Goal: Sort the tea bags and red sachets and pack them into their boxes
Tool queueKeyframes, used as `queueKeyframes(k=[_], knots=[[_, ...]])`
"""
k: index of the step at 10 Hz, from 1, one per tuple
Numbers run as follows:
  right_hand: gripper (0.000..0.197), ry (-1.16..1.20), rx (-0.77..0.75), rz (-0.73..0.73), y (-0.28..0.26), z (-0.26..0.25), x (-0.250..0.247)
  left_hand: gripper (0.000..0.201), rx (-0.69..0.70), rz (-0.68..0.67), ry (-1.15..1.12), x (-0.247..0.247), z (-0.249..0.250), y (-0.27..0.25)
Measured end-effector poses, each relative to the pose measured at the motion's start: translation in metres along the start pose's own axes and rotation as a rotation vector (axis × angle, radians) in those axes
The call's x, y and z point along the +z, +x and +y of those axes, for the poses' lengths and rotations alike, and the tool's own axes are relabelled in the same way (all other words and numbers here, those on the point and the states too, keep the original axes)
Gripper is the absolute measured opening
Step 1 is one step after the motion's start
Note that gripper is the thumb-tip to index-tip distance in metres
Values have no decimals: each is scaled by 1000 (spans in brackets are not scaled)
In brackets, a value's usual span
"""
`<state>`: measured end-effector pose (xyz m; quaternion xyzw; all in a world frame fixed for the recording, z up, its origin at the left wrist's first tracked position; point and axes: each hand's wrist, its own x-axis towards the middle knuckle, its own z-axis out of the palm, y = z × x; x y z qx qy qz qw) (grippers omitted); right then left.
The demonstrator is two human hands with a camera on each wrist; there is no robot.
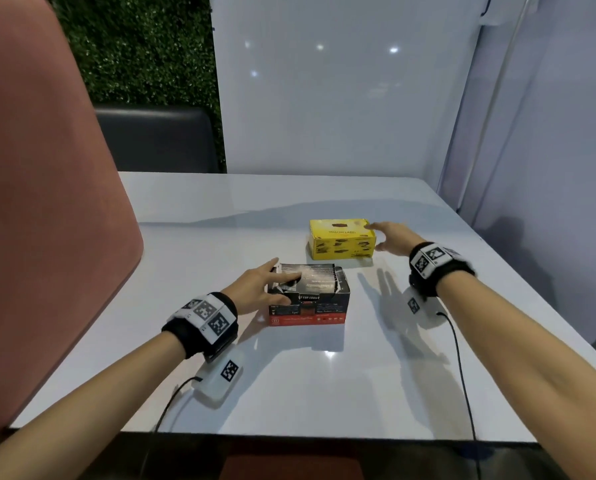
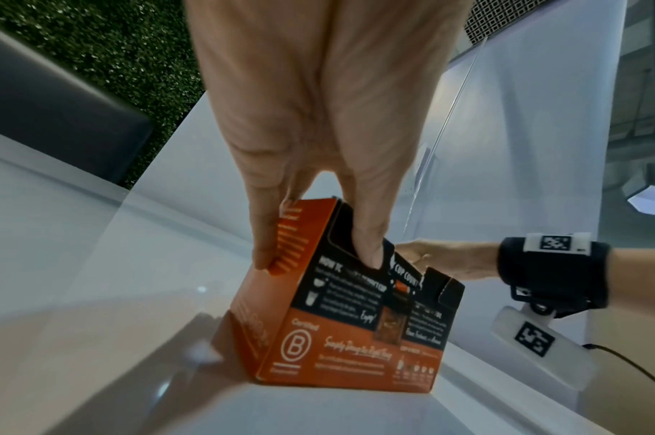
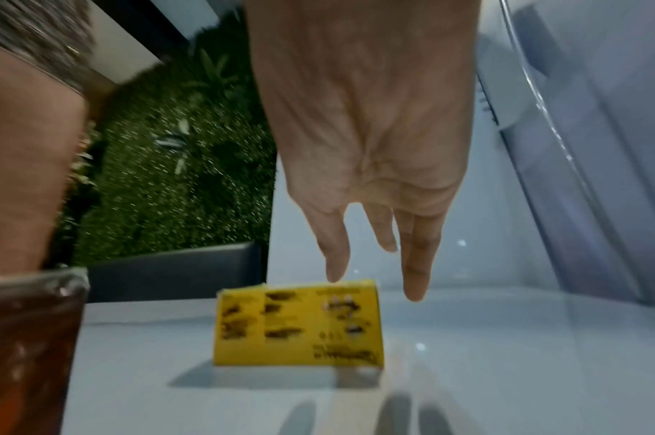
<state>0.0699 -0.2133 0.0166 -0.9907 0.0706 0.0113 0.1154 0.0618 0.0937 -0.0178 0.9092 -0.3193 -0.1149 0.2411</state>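
A red and black box (image 1: 308,306) stands at the middle of the white table (image 1: 220,237). My left hand (image 1: 282,289) grips its left end. In the left wrist view the thumb (image 2: 370,250) sits in the front cut-out of the red box (image 2: 337,338) and a finger (image 2: 262,250) presses the orange side. Shiny dark material (image 1: 310,275) covers the box top; I cannot tell whether it is a flap or sachets. Behind and to the right lies a shut yellow box (image 1: 341,239). My right hand (image 1: 376,237) hovers at its right end with straight, spread fingers. The yellow box (image 3: 300,323) lies just below those fingertips (image 3: 415,291). No loose tea bags or sachets show.
A pink chair back (image 1: 47,202) rises along the table's left edge, and a dark seat (image 1: 158,140) stands beyond the far edge. White panels (image 1: 341,98) close off the back and right. Cables (image 1: 459,358) trail from both wrists over the table's front edge.
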Motion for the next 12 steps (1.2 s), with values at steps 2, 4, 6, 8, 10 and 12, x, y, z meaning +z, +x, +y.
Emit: queueKeyframes(k=[2,4,6,8,10,12], knots=[[55,117,18,-12,37,21,40,54,20,0,34,2,3,38],[26,237,-113,121,44,9,41,55,-14,2,39,-2,6,62],[20,159,-243,108,38,-4,37,55,-41,14,33,-8,10,70],[20,129,-301,81,34,-9,34,54,3,-3,4,-13,15,70],[21,97,-293,55,36,-6,37,56,8,1,-5,-11,11,73],[41,252,-179,84,18,9,15,80,-65,62,-46,-31,14,43]])
